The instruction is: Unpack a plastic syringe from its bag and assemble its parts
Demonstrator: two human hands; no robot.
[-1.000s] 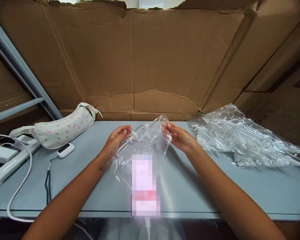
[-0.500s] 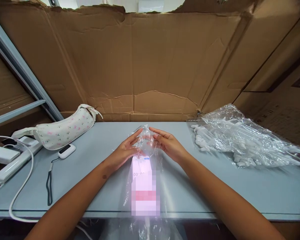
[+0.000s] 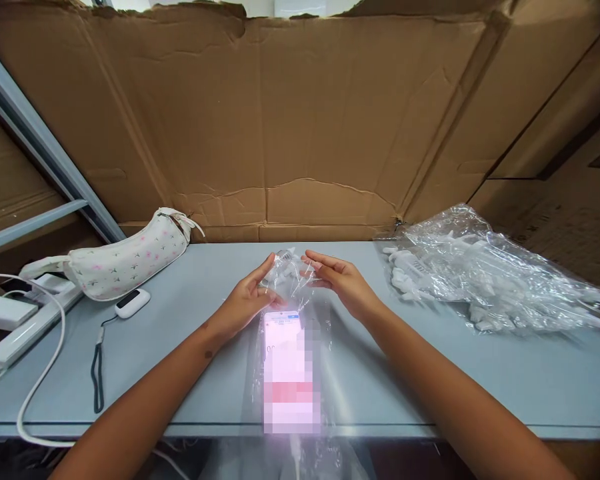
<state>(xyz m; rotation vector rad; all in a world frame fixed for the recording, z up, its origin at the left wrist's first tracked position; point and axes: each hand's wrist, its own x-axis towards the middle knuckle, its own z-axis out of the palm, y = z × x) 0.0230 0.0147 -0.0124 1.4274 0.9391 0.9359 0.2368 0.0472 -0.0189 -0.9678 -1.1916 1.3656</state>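
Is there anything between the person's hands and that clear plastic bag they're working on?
Nothing visible. The left hand and right hand both touch the crinkled clear plastic bag directly, one on each side, above the lit phone on the grey table.

Table: pale grey-blue flat tabletop (image 3: 430, 373), front edge running across the bottom of the view.
Backdrop: creased brown cardboard sheets (image 3: 300, 120) standing behind the table.
Pouch: white fabric pouch with small pink flowers (image 3: 125, 260), lying at the left rear.
Small device: white oval gadget with a dark window (image 3: 132, 302) just beside the pouch, black cord (image 3: 98, 373) trailing from it.
Left edge: white power strip (image 3: 15, 333) and white cable (image 3: 45, 373).
Right side: heap of clear plastic bags holding white plastic parts (image 3: 480, 280).
Frame: grey metal bars (image 3: 40, 153) at far left.
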